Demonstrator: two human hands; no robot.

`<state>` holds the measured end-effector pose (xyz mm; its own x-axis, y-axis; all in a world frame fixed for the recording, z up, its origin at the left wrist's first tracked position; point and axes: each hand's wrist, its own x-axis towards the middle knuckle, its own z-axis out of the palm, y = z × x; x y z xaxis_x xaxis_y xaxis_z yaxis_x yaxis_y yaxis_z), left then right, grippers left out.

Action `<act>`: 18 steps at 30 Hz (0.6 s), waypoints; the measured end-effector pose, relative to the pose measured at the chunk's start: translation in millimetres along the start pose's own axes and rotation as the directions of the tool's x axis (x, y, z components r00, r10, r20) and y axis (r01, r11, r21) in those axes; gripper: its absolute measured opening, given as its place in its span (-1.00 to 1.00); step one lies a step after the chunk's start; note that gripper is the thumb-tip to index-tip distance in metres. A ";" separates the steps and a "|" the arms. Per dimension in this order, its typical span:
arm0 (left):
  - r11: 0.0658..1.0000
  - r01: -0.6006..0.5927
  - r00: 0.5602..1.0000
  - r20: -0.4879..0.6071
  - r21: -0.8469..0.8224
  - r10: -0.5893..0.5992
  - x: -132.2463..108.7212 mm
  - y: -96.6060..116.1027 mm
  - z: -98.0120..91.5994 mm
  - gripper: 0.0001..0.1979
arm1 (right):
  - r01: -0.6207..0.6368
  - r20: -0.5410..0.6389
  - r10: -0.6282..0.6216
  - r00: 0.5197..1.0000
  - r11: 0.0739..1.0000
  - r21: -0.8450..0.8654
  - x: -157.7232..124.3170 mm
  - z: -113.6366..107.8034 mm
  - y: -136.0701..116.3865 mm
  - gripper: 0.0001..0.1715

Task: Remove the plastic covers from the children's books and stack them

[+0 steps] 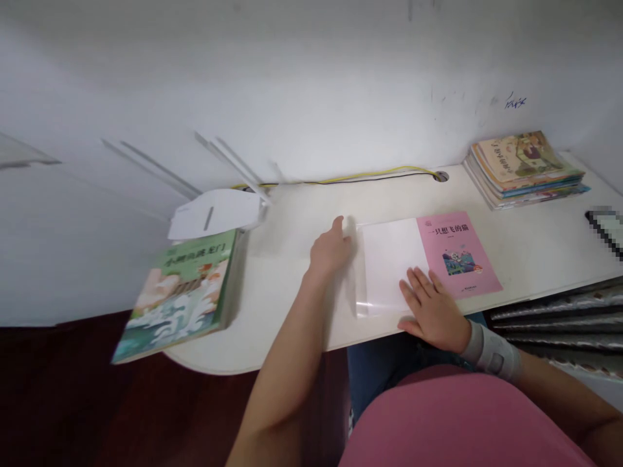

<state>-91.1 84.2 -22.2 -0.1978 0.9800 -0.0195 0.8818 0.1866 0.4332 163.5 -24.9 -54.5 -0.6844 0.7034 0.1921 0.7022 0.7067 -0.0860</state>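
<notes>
A pink book point(460, 259) lies on the white table, with a white page or panel point(389, 266) to its left. Clear plastic film point(361, 305) shows along that panel's left and lower edges. My right hand point(433, 311) rests flat over the lower part of the white panel and the pink cover's edge, fingers spread. Just left of the film is my left hand point(331, 250), its index finger stretched out toward the wall and the other fingers partly curled. I see nothing held in it.
A stack of green-covered books point(185, 292) overhangs the table's left end, beside a white router point(214, 211) with antennas. More books point(525, 165) are piled at the back right, near a dark-edged device point(606, 230). Cables point(360, 176) run along the wall to a hole.
</notes>
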 end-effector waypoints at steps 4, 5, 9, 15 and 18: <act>0.874 -0.007 0.995 0.080 -0.486 0.052 -4.4 2.9 -18.4 -0.42 | 0.055 0.003 -0.055 0.998 0.996 0.067 -7.7 -5.0 15.2 -0.09; 0.782 -0.005 0.996 0.070 -0.623 0.062 -8.0 4.0 -24.2 -0.42 | 0.070 -0.007 -0.070 0.998 0.994 0.088 -6.8 -6.4 21.7 -0.12; 0.482 -0.023 1.000 -0.010 -0.876 0.030 -36.0 12.7 -45.5 -0.48 | 0.165 -0.078 -0.151 0.985 0.962 0.216 -10.6 -10.2 44.3 -0.34; 0.474 -0.298 0.954 -0.278 -0.828 0.115 -86.0 46.3 -53.4 -0.53 | 0.000 -0.169 0.131 0.977 0.792 0.611 -37.9 -13.7 72.6 -0.44; 0.652 -0.462 0.876 -0.423 -0.601 0.231 -89.1 67.2 -36.4 -0.40 | -0.190 -0.081 0.396 0.915 0.599 0.778 -39.6 -17.1 89.6 -0.63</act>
<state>-29.9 6.9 41.4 -0.1507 0.8727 0.4645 0.4095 -0.3725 0.8328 256.9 9.2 -53.1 -0.3320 0.9170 0.2210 0.3977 0.3485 -0.8487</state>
